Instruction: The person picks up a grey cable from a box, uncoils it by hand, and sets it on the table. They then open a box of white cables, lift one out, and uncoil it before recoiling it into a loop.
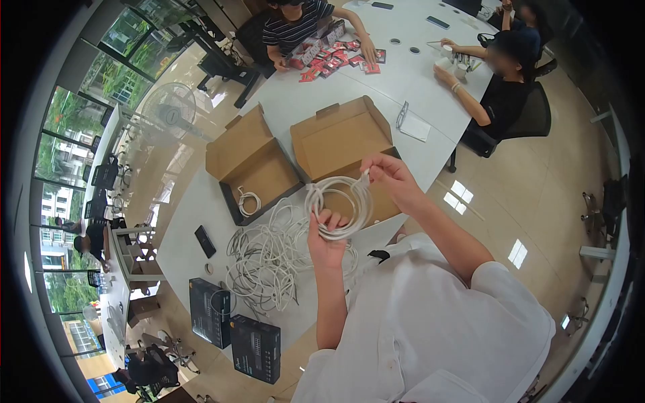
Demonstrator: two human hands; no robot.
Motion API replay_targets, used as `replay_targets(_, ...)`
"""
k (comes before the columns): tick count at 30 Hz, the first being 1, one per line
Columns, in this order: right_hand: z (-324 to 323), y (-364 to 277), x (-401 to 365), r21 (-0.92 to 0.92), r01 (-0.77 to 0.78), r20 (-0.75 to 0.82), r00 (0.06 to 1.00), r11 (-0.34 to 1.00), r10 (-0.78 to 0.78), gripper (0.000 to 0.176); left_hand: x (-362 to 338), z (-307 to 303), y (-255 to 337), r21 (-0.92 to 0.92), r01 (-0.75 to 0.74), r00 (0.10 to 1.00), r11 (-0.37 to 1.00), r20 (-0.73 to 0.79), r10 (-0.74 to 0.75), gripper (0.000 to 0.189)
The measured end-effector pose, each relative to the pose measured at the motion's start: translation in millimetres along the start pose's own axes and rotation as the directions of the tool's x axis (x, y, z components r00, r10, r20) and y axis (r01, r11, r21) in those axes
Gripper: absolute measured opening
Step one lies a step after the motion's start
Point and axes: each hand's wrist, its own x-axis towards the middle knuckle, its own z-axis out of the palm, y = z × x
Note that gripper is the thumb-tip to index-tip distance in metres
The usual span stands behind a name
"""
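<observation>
My left hand [328, 242] is closed around the lower side of a coiled white cable [364, 207], with its fingers through the loop. At the coil's upper right, my right hand [395, 180] pinches part of the same cable between thumb and fingers. The coil hangs over an open cardboard box [342, 138] and hides part of its inside. To the left, a second open cardboard box [243, 144] holds a small white cable coil [250, 203]. Just beyond my left hand, a tangled heap of white and grey cables [263, 265] lies on the table.
Two black printed boxes [256, 349] sit at the table's near left edge, near a dark phone [205, 242] and a tape ring [209, 269]. Glasses [402, 115] lie by white paper [415, 127]. Across the table, a person handles red packets [329, 62]; others sit at the right.
</observation>
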Motion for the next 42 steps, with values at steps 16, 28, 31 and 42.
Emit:
replay_targets(16, 35.4, 9.1, 1.9, -0.847, 0.212, 0.167, 0.977, 0.487, -0.134, 0.014, -14.3, -9.6, 2.7, 0.546, -0.276, 0.95, 0.791, 0.03, 0.311, 0.029)
replay_targets(28, 29.0, 38.9, 13.5, -0.705, -0.142, -0.072, 0.989, 0.695, 0.13, 0.036, -13.1, -10.0, -2.2, 0.642, -0.217, 0.976, 0.735, 0.148, 0.159, 0.028)
replay_targets(31, 21.8, 38.2, 13.5, -0.738, -0.164, -0.096, 0.986, 0.655, 0.138, 0.034, -11.0, -1.6, -4.0, 0.582, -0.165, 0.985, 0.796, 0.06, 0.161, 0.026)
replay_targets(42, 9.4, 53.3, 8.8, 0.042, -0.499, 0.132, 0.861, 0.865, 0.491, 0.036, -5.9, -1.5, 3.0, -0.008, -0.086, 0.995, 0.996, 0.058, 0.087, 0.034)
